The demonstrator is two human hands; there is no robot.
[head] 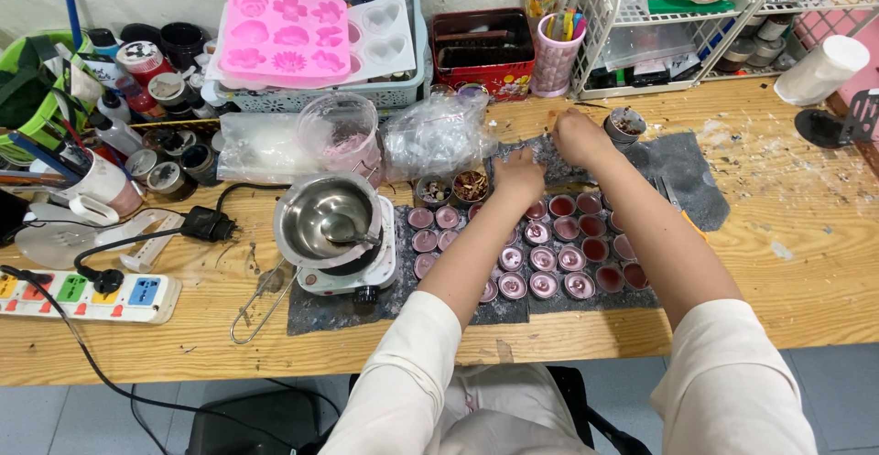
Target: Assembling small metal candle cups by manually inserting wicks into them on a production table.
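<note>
A steel pot (328,220) sits on a small hotplate (366,276); behind it, a pink mould (282,36) (flower shapes) tops a basket (302,98).

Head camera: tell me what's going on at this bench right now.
A person sits at a wooden workbench, both hands at the far edge of a dark mat covered in small round cups of pink and red fill. The left hand and right hand press down close together; what their fingers grip is hidden. A steel pot sits on a small hotplate at left, a pink flower mould behind.
</note>
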